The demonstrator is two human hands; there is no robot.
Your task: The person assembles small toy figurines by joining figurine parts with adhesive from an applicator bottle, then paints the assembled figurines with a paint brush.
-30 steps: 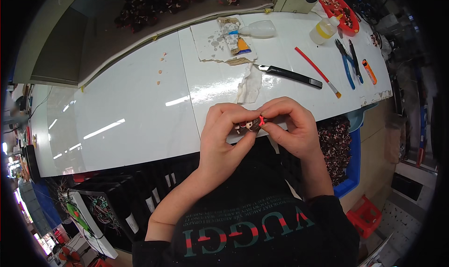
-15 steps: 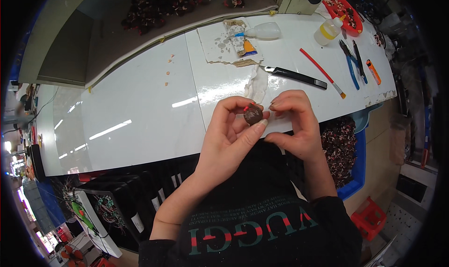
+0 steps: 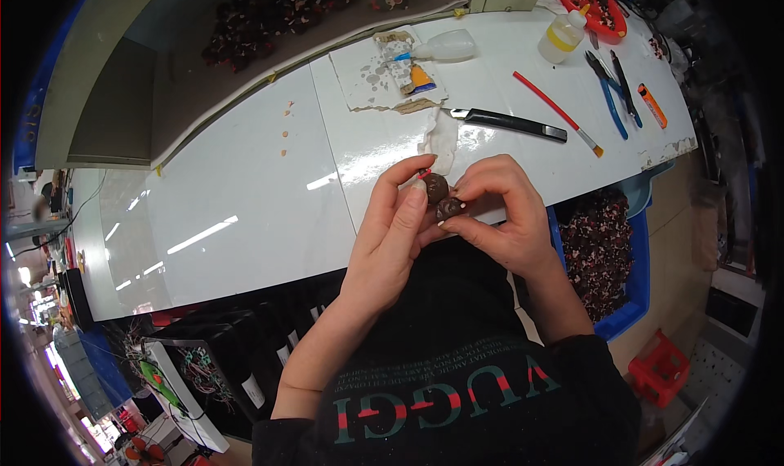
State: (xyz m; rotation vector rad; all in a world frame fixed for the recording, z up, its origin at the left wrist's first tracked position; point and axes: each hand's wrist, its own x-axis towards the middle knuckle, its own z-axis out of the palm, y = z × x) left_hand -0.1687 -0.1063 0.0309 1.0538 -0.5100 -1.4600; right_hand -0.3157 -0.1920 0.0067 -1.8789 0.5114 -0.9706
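Close to the table's front edge, my left hand is closed around a small round brown figurine part with a bit of red at its top. Thumb and fingers of my right hand pinch a smaller dark brown piece with tiny pale spots. The two brown parts meet just below the round one; whether they are joined I cannot tell. Behind my hands lies a crumpled white tissue, and beyond it a black utility knife.
A red-handled brush, blue-handled pliers, an orange tube and a yellow-banded bottle lie or stand to the right. A clear squeeze bottle rests on stained card. Low right is a blue crate of small parts.
My right hand has come in to the left hand and now pinches a small brown piece against the round part. The whole view has shifted slightly.
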